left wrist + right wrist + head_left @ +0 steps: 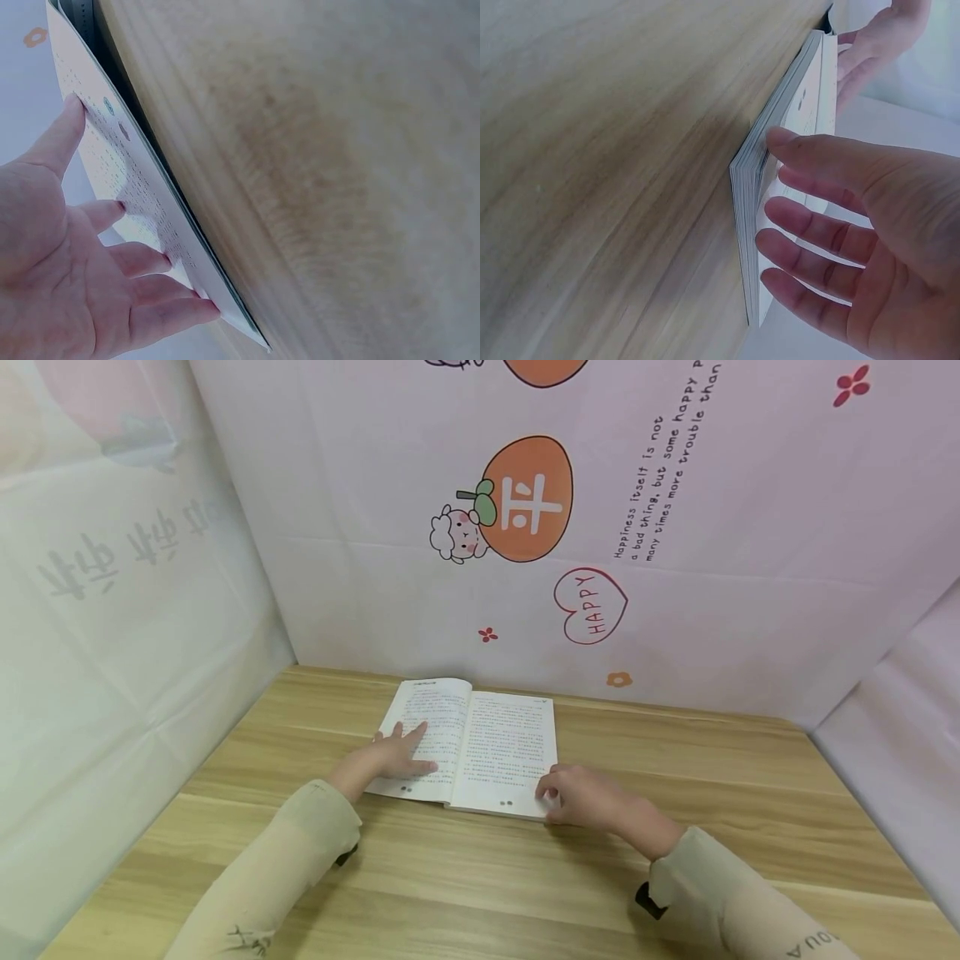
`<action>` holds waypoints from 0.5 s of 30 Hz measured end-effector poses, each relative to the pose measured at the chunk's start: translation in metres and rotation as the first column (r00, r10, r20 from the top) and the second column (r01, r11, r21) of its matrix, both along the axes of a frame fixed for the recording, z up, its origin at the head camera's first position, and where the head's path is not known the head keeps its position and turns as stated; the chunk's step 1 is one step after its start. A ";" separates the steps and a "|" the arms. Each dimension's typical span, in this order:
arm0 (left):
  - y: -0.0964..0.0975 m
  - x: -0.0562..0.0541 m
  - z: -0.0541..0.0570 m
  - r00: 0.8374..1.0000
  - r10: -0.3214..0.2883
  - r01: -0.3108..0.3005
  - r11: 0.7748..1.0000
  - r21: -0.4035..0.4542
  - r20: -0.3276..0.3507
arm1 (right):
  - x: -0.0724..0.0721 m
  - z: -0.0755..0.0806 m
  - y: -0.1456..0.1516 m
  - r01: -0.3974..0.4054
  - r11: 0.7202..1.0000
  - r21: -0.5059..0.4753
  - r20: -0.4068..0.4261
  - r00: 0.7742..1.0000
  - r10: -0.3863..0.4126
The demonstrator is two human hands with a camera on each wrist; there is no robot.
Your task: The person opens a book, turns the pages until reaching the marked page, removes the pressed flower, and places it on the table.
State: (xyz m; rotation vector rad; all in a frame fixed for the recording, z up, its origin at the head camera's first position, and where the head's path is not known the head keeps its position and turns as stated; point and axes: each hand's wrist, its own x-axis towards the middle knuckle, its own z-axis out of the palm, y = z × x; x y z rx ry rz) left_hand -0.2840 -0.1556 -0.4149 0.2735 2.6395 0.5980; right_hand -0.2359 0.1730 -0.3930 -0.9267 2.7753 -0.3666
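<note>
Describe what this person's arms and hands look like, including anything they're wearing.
The left sleeve and right sleeve are cream, with greyish-green cuffs. Both have dark markings; those on the right look like lettering. A black item shows beneath each cuff, too hidden to identify. The left hand and right hand are bare, with no gloves or rings visible.

The wall sheet (360,568) reads "Happiness itself is not", its heart (591,607) "HAPPY" and its fruit (527,499) "平"
</note>
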 end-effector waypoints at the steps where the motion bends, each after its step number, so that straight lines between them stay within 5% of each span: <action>1: 0.000 0.000 0.000 1.000 -0.003 0.003 1.000 -0.003 0.001 | -0.001 0.000 0.001 -0.003 1.000 -0.004 0.000 1.000 0.003; 15: 0.002 0.003 0.003 1.000 0.002 -0.002 1.000 -0.004 -0.009 | -0.005 -0.004 0.010 -0.071 0.997 -0.034 -0.054 0.996 0.070</action>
